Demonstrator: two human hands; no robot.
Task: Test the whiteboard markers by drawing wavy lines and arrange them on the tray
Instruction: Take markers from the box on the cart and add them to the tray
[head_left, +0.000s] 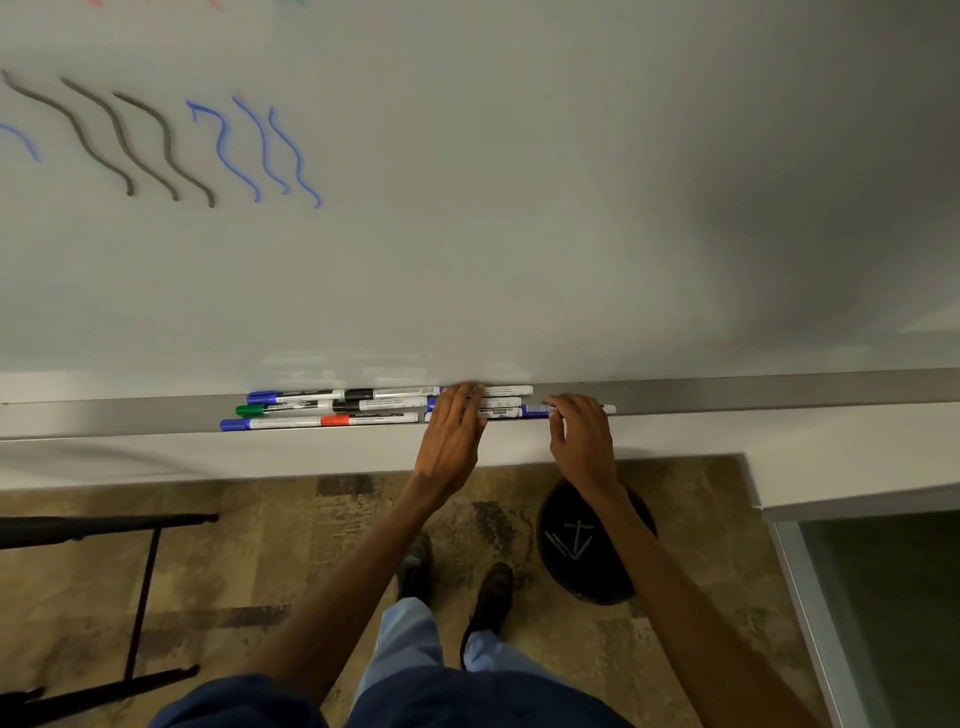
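A whiteboard (519, 208) bears grey wavy lines (119, 140) and blue wavy lines (260, 150). Along its lower edge runs a metal tray (727, 397) with several markers lying lengthwise in rows: blue-capped (265, 397), green-capped (249, 410), red-capped (337, 420) and black-capped (358, 393) ones. My left hand (452, 431) lies with straight fingers across the markers in the right group. My right hand (582, 436) holds the right end of the front marker with a blue cap (535, 411), thumb in front and fingers over it.
A round black object (597, 551) stands on the patterned carpet below my right arm. Black stand legs (140, 571) sit at the left. A glass panel with a metal frame (810, 597) runs along the right. My shoes (493, 587) are just below the wall.
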